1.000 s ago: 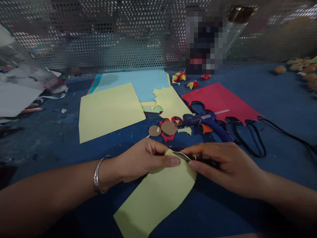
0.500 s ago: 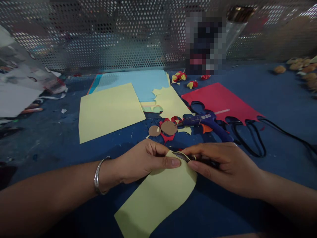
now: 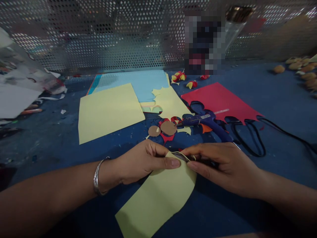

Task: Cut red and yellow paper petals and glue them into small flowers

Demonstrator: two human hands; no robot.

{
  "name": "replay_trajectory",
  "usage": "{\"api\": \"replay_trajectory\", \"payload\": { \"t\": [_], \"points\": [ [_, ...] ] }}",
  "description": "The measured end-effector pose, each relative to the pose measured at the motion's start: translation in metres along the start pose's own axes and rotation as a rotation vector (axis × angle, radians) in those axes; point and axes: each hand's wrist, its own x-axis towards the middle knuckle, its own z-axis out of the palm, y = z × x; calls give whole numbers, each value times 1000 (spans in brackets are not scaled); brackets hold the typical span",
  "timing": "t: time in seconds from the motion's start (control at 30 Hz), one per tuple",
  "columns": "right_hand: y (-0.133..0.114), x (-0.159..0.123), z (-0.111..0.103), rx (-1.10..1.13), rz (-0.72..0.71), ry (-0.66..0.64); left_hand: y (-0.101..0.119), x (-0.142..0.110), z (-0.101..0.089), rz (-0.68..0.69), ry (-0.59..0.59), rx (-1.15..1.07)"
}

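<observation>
A piece of yellow paper [image 3: 158,198] hangs slanting towards me, its curved right edge bent. My left hand [image 3: 146,162], with a silver bangle at the wrist, pinches its top end, thumb in front. At the same end is my right hand [image 3: 223,165], fingers and thumb closed at the paper's edge. A dark grey blade-like sliver, apparently of scissors [image 3: 182,156], shows between the hands against a thin curled strip of paper. Most of the scissors is hidden by the right hand. Just beyond lie two round brown card discs [image 3: 168,128] on red scraps.
A blue glue gun [image 3: 205,120] with a black cord [image 3: 250,142] lies by a red cut sheet [image 3: 220,99]. Yellow sheets [image 3: 109,114] and light blue paper [image 3: 146,84] lie ahead. A perforated metal panel [image 3: 111,36] stands behind; several brown nut-like pieces [image 3: 300,66] sit far right.
Almost nothing differs. Both hands keep the same grip, and the yellow paper has shifted very slightly at its lower end.
</observation>
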Motion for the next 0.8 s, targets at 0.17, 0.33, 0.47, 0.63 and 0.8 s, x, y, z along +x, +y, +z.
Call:
{"api": "replay_trajectory", "payload": {
  "t": [0.17,0.33,0.47,0.63,0.8],
  "points": [
    [-1,1,-1,-9,4,-1,2,0,2,-44,9,-54],
    [-2,1,-2,-19,8,-6,3,0,2,-51,16,-48],
    [-1,0,-1,-15,-7,-3,4,-1,2,-16,5,34],
    [0,0,0,-8,-6,-1,3,0,2,18,-1,68],
    [-3,1,-2,3,35,-25,1,1,2,44,9,42]
  ]
}}
